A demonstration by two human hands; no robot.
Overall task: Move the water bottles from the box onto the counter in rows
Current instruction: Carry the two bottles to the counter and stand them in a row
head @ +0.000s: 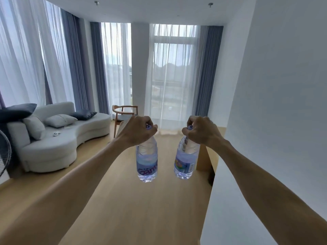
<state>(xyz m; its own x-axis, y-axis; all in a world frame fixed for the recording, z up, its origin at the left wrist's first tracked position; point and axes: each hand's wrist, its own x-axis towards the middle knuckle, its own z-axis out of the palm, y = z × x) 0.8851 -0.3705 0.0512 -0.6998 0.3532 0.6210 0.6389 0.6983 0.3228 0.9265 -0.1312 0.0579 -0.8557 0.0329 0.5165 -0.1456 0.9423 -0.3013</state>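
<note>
We're gripping 2 bottles by their caps, left hand (139, 129) w/ one (146, 161), right hand (200, 129) w/ the other (185, 163), both hanging over the counter (134, 206) mid-surface; we're lowering level, bases flat, side-by-side.

- The clear plastic water bottle on the left (146, 161) bears a blue label with purple lettering, partly readable as "Gam".
- The clear plastic water bottle on the right (185, 160) has a label whose print is too small to read.
</note>
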